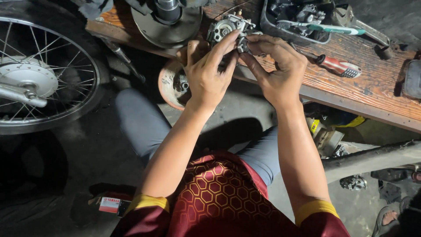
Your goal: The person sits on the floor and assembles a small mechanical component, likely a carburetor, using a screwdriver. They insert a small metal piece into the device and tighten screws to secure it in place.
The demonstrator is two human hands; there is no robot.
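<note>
Small grey cast-metal carburetor body (228, 27) at 12 o'clock, raised above wooden bench edge (351, 94), between my hands. My left hand (206, 72) grips its left side; my right hand (274, 66) pinches right end with fingertips. Both equally near. Long axis roughly 9-to-3. Red-handled screwdriver (337, 66) lies at 3 o'clock of right hand.

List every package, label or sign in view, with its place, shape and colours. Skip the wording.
Small box: on the dark floor at lower left, beside the person's sleeve; flat, rectangular, white and red.
Yellow label: under the wooden workbench at right, on a greyish part; small, with dark marks.
No signs or screens show.
</note>
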